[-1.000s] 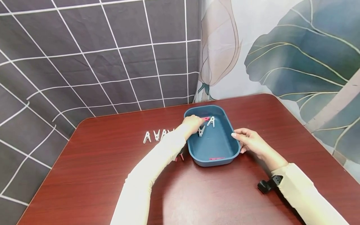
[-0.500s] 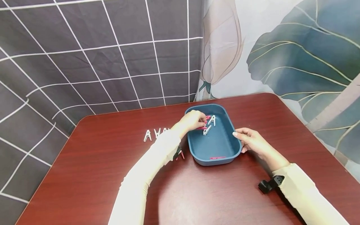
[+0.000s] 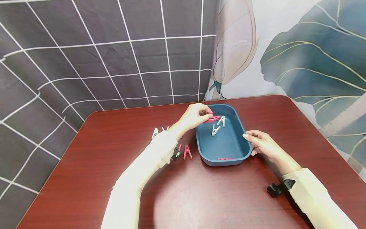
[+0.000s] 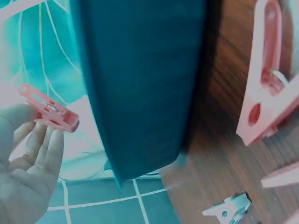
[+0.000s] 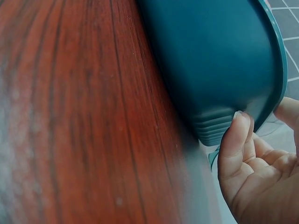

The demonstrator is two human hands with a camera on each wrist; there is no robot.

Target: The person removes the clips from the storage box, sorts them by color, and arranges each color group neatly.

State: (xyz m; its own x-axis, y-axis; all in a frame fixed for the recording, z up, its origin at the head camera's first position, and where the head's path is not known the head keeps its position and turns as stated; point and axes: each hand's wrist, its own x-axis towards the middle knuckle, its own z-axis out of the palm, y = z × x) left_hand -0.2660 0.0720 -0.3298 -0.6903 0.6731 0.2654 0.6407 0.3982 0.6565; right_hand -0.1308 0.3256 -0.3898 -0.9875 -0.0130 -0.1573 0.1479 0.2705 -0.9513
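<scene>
A blue plastic tray (image 3: pixel 235 125) stands on the brown table (image 3: pixel 200 190). My left hand (image 3: pixel 195 116) is raised over the tray's far left corner and pinches a pink clothespin (image 3: pixel 212 119), also seen in the left wrist view as a pink clothespin (image 4: pixel 49 111) at the fingertips. Two white clothespins (image 3: pixel 218 125) lie inside the tray, and another pink clothespin (image 3: pixel 226 158) lies at its near wall. My right hand (image 3: pixel 261 143) grips the tray's right rim, fingers curled round the edge (image 5: pixel 238 140).
Pink clothespins (image 3: pixel 185 151) lie on the table left of the tray, close up in the left wrist view (image 4: pixel 268 79). White clothespins (image 3: pixel 155 132) stand in a row further left. Patterned curtains hang behind the table.
My left hand has lifted out of the tray with a pink clothespin and moved up and left. One white clothespin shifted inside the tray. The right hand stays on the rim.
</scene>
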